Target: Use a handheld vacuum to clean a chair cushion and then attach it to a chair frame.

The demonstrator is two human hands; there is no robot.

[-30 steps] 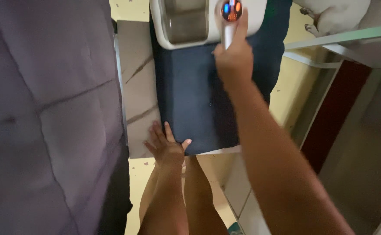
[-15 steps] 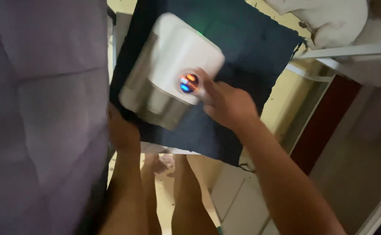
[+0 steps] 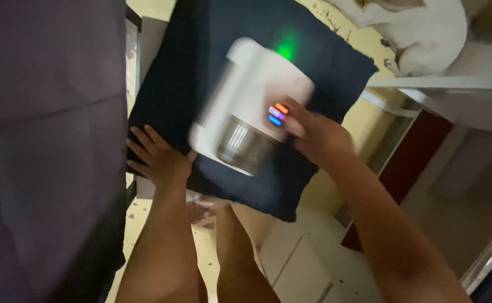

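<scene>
On the dark cushion [image 3: 313, 67] my right hand [image 3: 319, 137] grips the vacuum [image 3: 251, 106] — left hand [image 3: 159, 160], flat, could let it slide.

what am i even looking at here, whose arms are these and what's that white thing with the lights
The picture comes from a camera worn on a person's head, looking down, so the two bare arms are that person's own. The right hand grips the handle of a white handheld cleaning device with a clear bin and small orange, pink and blue lights; it is blurred. It sits over a dark blue cushion, where a green glow shows. The left hand lies flat, fingers spread, at the cushion's near edge. Left of that is a grey quilted cover. Below are the person's legs and a yellow floor. At top right lies a white animal, only partly in view.
</scene>
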